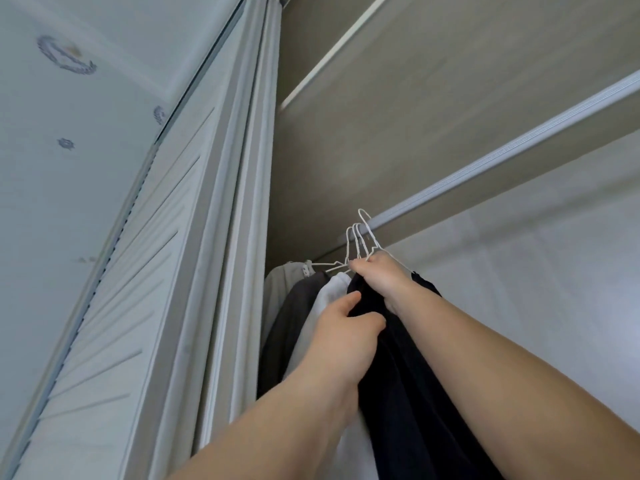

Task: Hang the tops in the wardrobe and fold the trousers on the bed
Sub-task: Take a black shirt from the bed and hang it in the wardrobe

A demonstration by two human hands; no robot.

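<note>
Fingers [358, 263] of the right hand [382, 277] clamp the white wire hanger [367, 233] of the black top [408, 393], hook at the wardrobe rail [502, 157]. Left hand [346, 329] pinches the plain black fabric, beside white, dark-grey and grey tops. No lettering readable.

Both bare forearms were raised upward. The right hand [382, 277] was clenched at the top (fingers curled inward); the left hand [346, 327], just below it, pinched with thumb and fingers.
</note>
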